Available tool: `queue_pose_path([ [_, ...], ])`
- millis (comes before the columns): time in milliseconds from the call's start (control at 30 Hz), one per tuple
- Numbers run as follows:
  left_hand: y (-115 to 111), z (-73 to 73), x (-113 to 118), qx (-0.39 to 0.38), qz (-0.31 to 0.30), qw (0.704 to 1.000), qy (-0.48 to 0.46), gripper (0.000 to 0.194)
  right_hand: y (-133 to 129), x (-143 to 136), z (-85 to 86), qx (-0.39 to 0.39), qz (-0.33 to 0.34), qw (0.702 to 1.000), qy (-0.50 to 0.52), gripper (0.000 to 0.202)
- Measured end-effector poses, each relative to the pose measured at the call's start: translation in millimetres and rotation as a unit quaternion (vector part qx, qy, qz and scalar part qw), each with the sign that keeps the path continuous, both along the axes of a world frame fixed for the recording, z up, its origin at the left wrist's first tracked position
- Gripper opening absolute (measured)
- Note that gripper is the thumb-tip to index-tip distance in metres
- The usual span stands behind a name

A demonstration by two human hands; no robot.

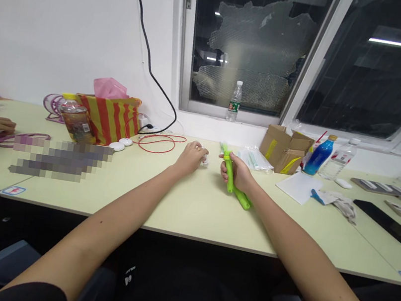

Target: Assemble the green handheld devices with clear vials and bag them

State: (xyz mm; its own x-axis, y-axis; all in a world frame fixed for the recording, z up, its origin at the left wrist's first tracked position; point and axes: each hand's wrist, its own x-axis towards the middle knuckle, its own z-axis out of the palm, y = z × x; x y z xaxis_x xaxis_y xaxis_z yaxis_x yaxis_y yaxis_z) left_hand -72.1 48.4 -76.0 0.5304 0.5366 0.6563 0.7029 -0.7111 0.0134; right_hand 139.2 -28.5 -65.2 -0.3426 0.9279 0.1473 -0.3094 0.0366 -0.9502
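Landmark: the cardboard box (pixel 277 153). I have the right hand (pixel 241 173) clamped on a bright green two-bar piece (pixel 230 174), located left of the box and nearer to me. The left hand (pixel 191 158) is farther left of the box, fingers curled at a small clear-white part (pixel 205 161); I cannot tell whether they are closed on it.

Handling: keep the right fingers wrapped near the ribbed collar. The bars splay apart at the near end, so I judge that a loose grip could let one swing. Steady the right wrist on the table (pixel 184 208). Pinch the small part lightly; the fingertips hide much of it.

Containers: clear plastic shows at the mouth of the box; its interior is hidden. Immediately left of the box, a clear bag (pixel 259 162) encloses pale green items. Far left of the box, a striped bag (pixel 114 122) has pink material (pixel 109 88) at its top; beside that bag, a yellow-capped bottle (pixel 76 123) contains brown liquid. Right of the box stand an opaque blue bottle (pixel 319 156) and a clear white-capped bottle (pixel 339 159), fill level uncertain.
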Motion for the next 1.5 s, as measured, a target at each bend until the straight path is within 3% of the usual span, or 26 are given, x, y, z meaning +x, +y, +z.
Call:
queue_pose_path([
  [100, -10.2, 8.4, 3.2, 0.027, -0.03, 0.995, -0.095, 0.027, -0.9, -2.3, -0.9, -0.005, 0.0, 1.0, 0.004, 0.036],
  [233, -24.5, 19.3, 7.7, 0.051, -0.071, 0.964, -0.252, 0.031, -1.8, -7.2, -5.9, 0.011, 0.001, 1.0, -0.012, 0.043],
  [467, -39.1, 25.4, 16.5, -0.027, -0.139, 0.902, -0.408, 0.034, -9.0, -14.3, -8.0, 0.038, 0.027, 0.997, -0.066, 0.06],
  [967, -40.0, 19.1, 22.6, -0.082, -0.161, 0.893, -0.411, 0.024, -15.9, -20.7, -7.3, 0.061, 0.045, 0.994, -0.075, 0.052],
  [1233, -41.8, 17.8, 23.4, -0.095, -0.164, 0.906, -0.378, 0.024, -14.0, -19.8, -7.6, 0.054, 0.027, 0.996, -0.06, 0.042],
  [1400, -43.9, 18.2, 24.3, -0.095, -0.156, 0.921, -0.344, 0.023, -13.3, -19.5, -7.6, 0.055, 0.02, 0.997, -0.051, 0.046],
  [1500, -39.6, 19.0, 23.6, -0.087, -0.15, 0.922, -0.347, 0.032, -11.4, -19.3, -7.4, 0.057, 0.01, 0.998, -0.039, 0.048],
])
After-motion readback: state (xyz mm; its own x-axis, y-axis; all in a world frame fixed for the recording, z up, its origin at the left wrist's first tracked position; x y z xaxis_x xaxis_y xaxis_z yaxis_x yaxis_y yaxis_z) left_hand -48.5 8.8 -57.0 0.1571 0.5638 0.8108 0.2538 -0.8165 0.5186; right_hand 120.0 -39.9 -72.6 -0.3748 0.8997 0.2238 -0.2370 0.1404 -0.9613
